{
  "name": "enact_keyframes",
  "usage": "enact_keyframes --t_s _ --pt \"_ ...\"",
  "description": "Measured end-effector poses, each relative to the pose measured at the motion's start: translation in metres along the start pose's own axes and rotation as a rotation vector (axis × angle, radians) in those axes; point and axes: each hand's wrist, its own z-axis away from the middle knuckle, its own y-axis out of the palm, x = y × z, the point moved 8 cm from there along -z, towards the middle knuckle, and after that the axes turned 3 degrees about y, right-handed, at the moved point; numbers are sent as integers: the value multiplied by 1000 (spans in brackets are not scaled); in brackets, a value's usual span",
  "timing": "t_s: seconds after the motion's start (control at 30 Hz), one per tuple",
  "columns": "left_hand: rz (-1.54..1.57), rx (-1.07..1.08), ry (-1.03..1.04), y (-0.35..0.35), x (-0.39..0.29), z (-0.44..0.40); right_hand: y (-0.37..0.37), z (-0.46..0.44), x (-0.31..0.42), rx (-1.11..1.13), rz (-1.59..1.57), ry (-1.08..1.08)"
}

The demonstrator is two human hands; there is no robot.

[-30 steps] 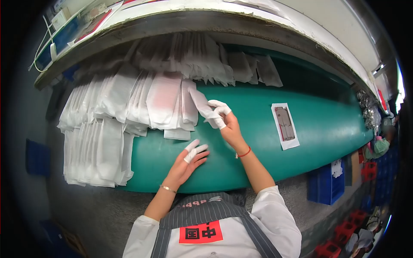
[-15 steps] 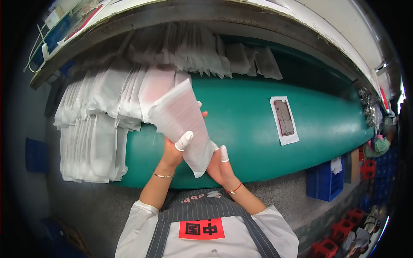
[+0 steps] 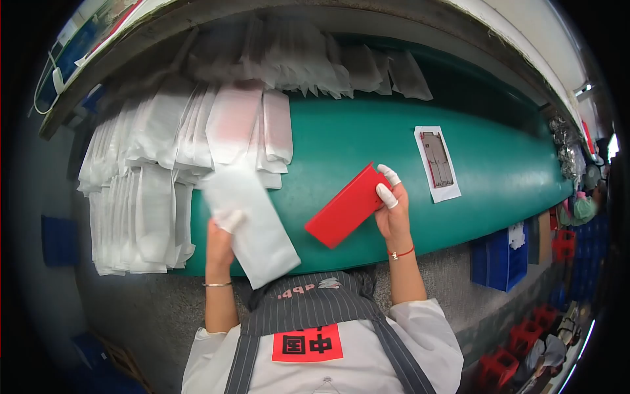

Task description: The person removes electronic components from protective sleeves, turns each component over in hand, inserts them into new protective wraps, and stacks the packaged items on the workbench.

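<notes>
My left hand (image 3: 222, 240) is closed on a white translucent sleeve (image 3: 257, 230), which hangs tilted over the front edge of the green table (image 3: 348, 138). Between its covered fingertips and thumb, my right hand (image 3: 392, 207) pinches a flat red panel (image 3: 344, 205) by its right end, and the panel slants above the table. The sleeve and the panel are apart. Farther right, a grey frame-like part (image 3: 437, 159) lies on a white sheet (image 3: 447, 194).
Overlapping rows of white sleeves (image 3: 154, 210) cover the table's left side, with more sleeves (image 3: 295, 62) along the back beneath a shelf edge (image 3: 216, 13). Blue bins (image 3: 500, 259) and red stools (image 3: 497, 368) are at the lower right. Crumpled clear plastic (image 3: 564, 154) lies at the right end.
The sleeve with a reddish item showing through was held by both hands. Now the red panel is out in my right hand, moved right, and the sleeve is in my left hand, moved left.
</notes>
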Motion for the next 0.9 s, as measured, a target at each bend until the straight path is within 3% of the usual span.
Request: enact_keyframes --t_s 0.07,0.1,0.17,0.2,0.27,0.3,0.37,0.6,0.8,0.9 --pt "-547 131 304 31 20 2 6 -7 0 21 16 40" --pt "-784 12 420 53 -8 18 10 -9 -6 30 42 71" --pt "-1242 -230 845 75 -33 43 22 -11 -22 49 57 144" --pt "-1323 -241 913 80 -35 50 27 -11 -28 58 76 157" --pt "-1144 -88 974 88 -34 56 38 -12 -41 74 125 166" --pt "-836 108 724 85 -19 47 43 -13 -46 83 172 154" --pt "2 382 -5 92 28 36 53 -14 -57 110 244 136" --pt "124 300 138 88 35 24 46 -6 -80 105 368 195" --pt "135 296 116 88 34 16 34 23 -98 84 270 341" --pt "154 293 101 89 31 11 33 24 -97 88 256 313"
